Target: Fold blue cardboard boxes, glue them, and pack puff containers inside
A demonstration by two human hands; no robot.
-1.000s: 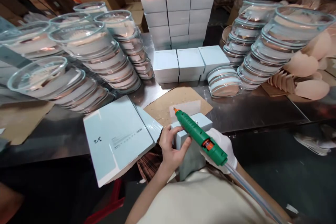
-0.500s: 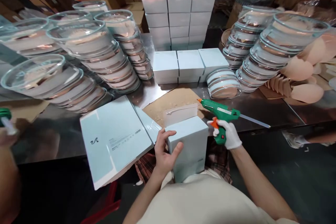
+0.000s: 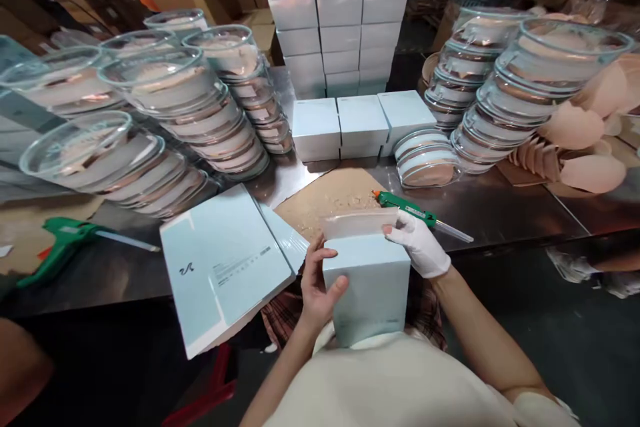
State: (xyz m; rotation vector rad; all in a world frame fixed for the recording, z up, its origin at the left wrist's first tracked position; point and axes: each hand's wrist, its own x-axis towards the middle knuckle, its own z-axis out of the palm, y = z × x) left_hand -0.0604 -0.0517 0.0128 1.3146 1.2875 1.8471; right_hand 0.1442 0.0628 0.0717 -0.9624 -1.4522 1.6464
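1. Left hand (image 3: 319, 285): bare, fingers curled and spread, clamped on the left side wall of the pale blue box (image 3: 369, 288); thumb lying across the box's front face near its upper left corner.
2. Right hand (image 3: 417, 248): in a white glove, fingers closed loosely, fingertips pressing on the right end of the white flap (image 3: 358, 223) at the box's top; touching the flap, not wrapped around anything.
3. Box: held upright against the torso at the near edge of the steel table (image 3: 495, 210), between the two hands; long axis running up and down, open top with the raised flap facing away toward the table.
4. Green glue gun (image 3: 406, 207): lying flat on the table just behind the right hand, orange nozzle pointing left over the brown cardboard sheet (image 3: 330, 193), clear glue stick trailing out to the right; long axis left to right.
5. Both forearms coming up from the bottom edge, elbows bent, wrists meeting on either side of the box.
6. Stack of flat pale blue cartons (image 3: 225, 265) just left of the left hand, overhanging the table edge.
7. Second green glue gun (image 3: 65, 240) lying at far left on the table.
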